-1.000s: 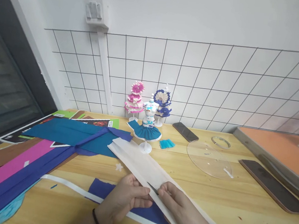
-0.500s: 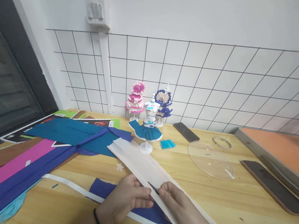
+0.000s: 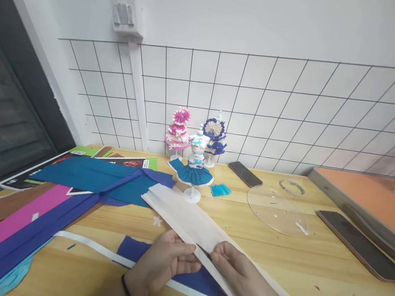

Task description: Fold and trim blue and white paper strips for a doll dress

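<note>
A long off-white strip of crepe-like paper point(image 3: 183, 213) slants from the mannequin's base toward me. My left hand point(image 3: 170, 261), with a black band on its wrist, pinches the strip's near edge between thumb and fingers. My right hand point(image 3: 230, 263) is closed on the same paper a little to the right. Between the two hands a narrow dark slit runs along the paper, splitting off a thin edge band. Below lies dark blue paper point(image 3: 200, 279), with a thin white ribbon-like strip point(image 3: 90, 241) across it.
A small mannequin point(image 3: 197, 155) in a teal skirt stands ahead, with pink point(image 3: 178, 131) and blue-cream point(image 3: 215, 138) dressed ones behind. Coloured paper sheets point(image 3: 87, 173) cover the left. Two phones point(image 3: 245, 174), a clear disc point(image 3: 276, 211) and an orange-topped box point(image 3: 366, 196) are on the right.
The slit between my hands has widened slightly. Both hands keep their hold on the paper and have barely moved. The whole view has shifted a little.
</note>
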{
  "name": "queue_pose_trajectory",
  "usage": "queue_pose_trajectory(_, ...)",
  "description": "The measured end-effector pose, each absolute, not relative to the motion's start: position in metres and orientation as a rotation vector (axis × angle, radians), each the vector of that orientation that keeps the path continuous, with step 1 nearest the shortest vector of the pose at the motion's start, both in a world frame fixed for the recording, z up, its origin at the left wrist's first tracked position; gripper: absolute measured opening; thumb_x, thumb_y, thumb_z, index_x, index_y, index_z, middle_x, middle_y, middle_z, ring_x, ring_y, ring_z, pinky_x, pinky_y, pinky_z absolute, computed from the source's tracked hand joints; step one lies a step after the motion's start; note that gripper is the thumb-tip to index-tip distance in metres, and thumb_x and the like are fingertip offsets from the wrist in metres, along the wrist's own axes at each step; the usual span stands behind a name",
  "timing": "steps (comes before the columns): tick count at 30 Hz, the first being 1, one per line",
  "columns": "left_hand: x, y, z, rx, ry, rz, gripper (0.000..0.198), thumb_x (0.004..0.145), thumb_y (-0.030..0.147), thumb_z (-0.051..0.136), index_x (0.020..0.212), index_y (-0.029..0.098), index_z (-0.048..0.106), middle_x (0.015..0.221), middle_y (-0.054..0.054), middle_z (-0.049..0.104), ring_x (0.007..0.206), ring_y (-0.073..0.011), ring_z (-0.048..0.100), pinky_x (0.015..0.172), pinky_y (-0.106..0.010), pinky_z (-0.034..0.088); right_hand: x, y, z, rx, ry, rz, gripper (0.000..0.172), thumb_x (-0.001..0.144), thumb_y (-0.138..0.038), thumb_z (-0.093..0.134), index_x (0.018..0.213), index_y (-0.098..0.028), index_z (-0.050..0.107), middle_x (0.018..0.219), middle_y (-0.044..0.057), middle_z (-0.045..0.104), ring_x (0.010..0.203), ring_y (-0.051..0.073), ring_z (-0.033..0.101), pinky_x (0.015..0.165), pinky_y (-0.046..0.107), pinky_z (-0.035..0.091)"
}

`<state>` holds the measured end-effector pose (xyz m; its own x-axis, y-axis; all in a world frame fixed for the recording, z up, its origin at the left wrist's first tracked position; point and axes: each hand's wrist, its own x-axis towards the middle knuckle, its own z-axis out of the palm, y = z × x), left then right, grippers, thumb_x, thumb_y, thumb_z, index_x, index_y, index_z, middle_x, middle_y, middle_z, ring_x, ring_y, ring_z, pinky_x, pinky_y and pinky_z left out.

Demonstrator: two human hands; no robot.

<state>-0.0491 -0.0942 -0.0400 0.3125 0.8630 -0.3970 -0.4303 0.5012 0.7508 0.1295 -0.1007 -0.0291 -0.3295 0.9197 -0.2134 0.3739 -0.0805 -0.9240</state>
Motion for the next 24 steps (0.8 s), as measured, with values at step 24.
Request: queue_pose_trajectory(24,-0.048,-0.094,-0.042,0.654,0.858,0.903,0.033,0.064,0.016,0.074,0.093,0.012,0.059,0.088,-0.01,0.067,0.073,-0.0169,0.065,0.067,-0.029,0.052,0.123,-0.098,-0.014,-1.401,-1.775,1.418,0.034,0.084,-0.051,0.039,0.072,-0.02,0.043,0.068,-0.002,0.042,0.068,0.015,0.041,0.064,0.026,0.035)
